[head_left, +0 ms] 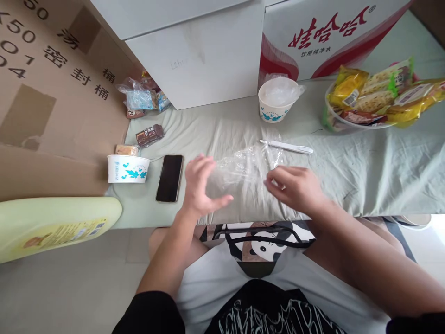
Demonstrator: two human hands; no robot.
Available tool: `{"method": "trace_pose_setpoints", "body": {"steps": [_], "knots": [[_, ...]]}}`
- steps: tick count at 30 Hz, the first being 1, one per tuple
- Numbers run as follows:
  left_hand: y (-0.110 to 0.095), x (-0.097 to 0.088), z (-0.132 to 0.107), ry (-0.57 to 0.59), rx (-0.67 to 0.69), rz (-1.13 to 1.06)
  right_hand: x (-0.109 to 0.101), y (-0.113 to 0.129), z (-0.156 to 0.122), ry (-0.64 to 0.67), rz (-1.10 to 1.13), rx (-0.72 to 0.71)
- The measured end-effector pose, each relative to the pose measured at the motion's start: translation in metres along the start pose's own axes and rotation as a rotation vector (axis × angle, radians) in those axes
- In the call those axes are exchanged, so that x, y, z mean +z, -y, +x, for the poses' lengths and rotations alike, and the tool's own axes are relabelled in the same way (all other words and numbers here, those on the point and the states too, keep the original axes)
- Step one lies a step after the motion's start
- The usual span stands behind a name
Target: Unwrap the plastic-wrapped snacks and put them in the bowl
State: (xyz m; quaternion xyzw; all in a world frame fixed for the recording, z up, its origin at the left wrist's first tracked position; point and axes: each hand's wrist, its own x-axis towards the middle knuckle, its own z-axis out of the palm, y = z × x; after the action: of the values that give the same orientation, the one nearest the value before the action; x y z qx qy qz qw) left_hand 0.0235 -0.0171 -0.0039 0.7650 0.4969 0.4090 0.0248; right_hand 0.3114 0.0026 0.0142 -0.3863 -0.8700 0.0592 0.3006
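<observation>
A clear plastic bag (239,169) lies crumpled on the pale green cloth (365,162) between my hands. My left hand (200,185) hovers at the bag's left end, fingers spread and curved, thumb out. My right hand (295,188) is at the bag's right end, fingers pinched on the thin plastic. A white plastic utensil (288,147) lies just beyond the bag. A black phone (169,177) rests face up to the left of my left hand.
A paper bowl (128,169) stands left of the phone, another bowl lined with plastic (278,99) further back. Snack packets (144,99) lie at back left; a bowl of wrapped snacks (378,95) at right. Cardboard boxes and a white box (198,51) stand behind.
</observation>
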Motion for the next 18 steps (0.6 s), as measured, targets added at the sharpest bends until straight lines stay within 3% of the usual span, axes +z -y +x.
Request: {"method": "trace_pose_setpoints", "body": {"steps": [3,7,9,14,16,18], "knots": [[-0.01,-0.001,0.0,0.217,0.08,0.121,-0.001,0.018,-0.005,0.209,0.05,-0.102],[-0.003,-0.01,0.002,0.18,0.03,0.12,-0.009,0.018,-0.01,0.531,0.107,0.001],[0.002,-0.015,0.002,0.211,0.044,0.075,-0.015,0.011,-0.009,0.614,0.136,0.035],[-0.004,-0.02,-0.004,0.517,0.079,-0.033,-0.012,-0.006,0.007,0.458,0.397,-0.055],[-0.01,-0.02,-0.004,0.616,0.045,-0.006,-0.001,-0.011,0.013,0.456,0.361,-0.074],[-0.013,-0.019,-0.004,0.634,0.026,0.028,0.008,-0.014,0.016,0.472,0.237,-0.034]]}}
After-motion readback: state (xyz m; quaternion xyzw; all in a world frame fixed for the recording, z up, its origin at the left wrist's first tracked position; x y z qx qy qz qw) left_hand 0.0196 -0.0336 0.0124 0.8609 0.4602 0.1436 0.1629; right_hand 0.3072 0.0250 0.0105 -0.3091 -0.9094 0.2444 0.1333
